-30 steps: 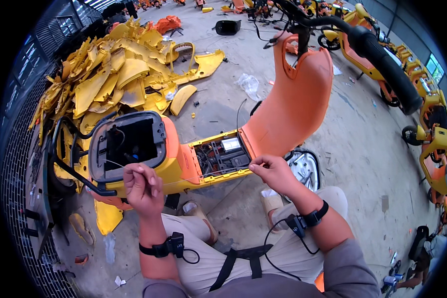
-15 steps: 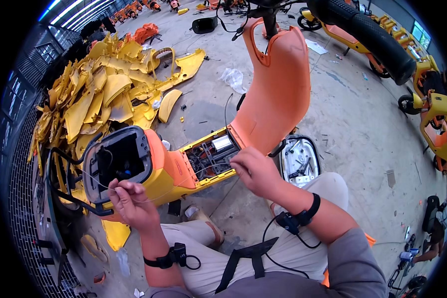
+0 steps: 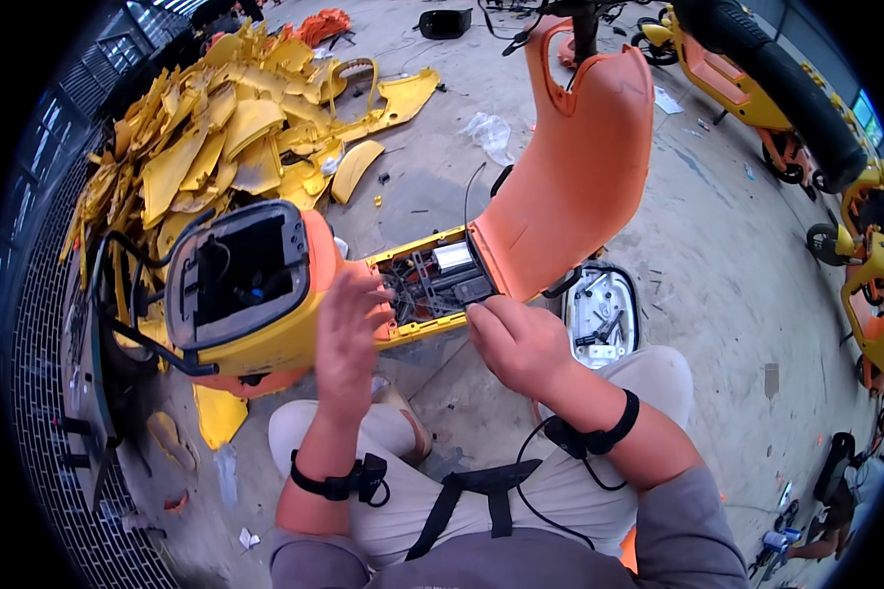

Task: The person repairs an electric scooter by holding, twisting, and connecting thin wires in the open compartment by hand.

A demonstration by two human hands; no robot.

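Observation:
My left hand (image 3: 349, 324) is raised before the scooter's orange panel beside the open storage box (image 3: 234, 277), its fingers blurred and loosely spread. My right hand (image 3: 511, 344) is closed, fingertips pinched at the near edge of the open yellow floorboard compartment (image 3: 425, 322); what it holds is too small to make out. Inside that compartment are a silver box (image 3: 453, 257) and dark components. The orange front shield (image 3: 584, 187) rises from its far end. A thin dark cable (image 3: 467, 196) stands up behind the compartment.
A pile of yellow panels (image 3: 206, 128) lies behind on the left. A tray of tools (image 3: 599, 309) is beside my right knee. The black handlebar grip (image 3: 805, 118) hangs at upper right, with scooters (image 3: 727, 74) lined up beyond. Another person's arm (image 3: 815, 550) shows at lower right.
My left hand has moved rightward and upward and opened from its pinch on a thin wire, which no longer shows in it. My right hand has shifted slightly, staying closed.

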